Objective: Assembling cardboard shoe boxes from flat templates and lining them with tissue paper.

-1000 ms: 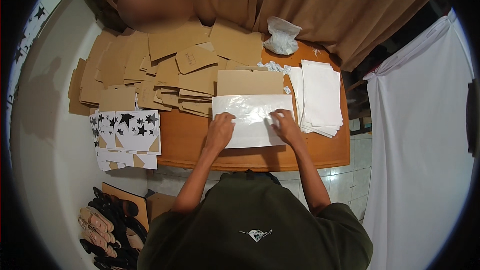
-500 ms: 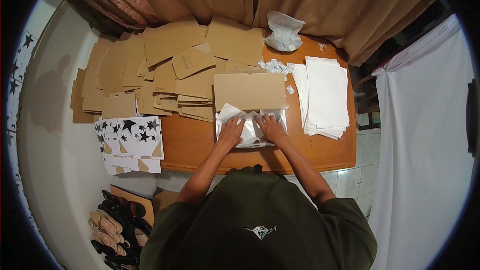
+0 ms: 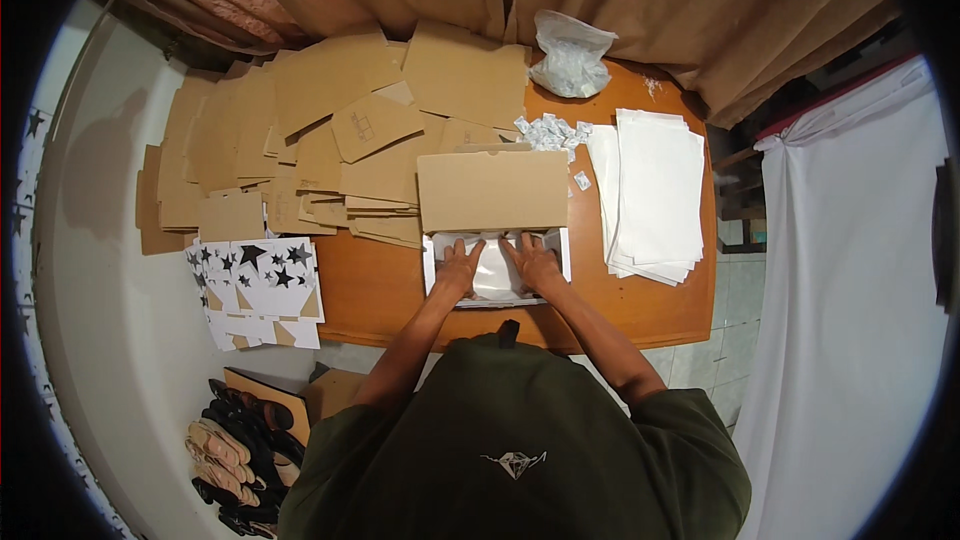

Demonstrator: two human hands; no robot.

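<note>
An open box (image 3: 508, 190) with a brown raised lid and white walls stands near the table's front edge. White paper (image 3: 496, 272) lies inside it, with a glossy look. My left hand (image 3: 458, 268) reaches into the box's left part, fingers stretched over the paper. Opposite it, my right hand (image 3: 534, 266) rests on the paper's right part with its fingers spread. Neither hand grips anything that shows. Whether something lies beneath the paper is hidden.
Flat brown cardboard pieces (image 3: 335, 80) cover the table's left and back. Star-printed white cards (image 3: 262, 275) lie front left. To the right are a white paper stack (image 3: 660, 190), small sachets (image 3: 550, 132) and a clear plastic bag (image 3: 570, 60). Shoes (image 3: 222, 455) sit on the floor at left.
The white paper that stood up at the box's back is now pressed down inside. Both hands have sunk deeper into the box, still spread on the paper.
</note>
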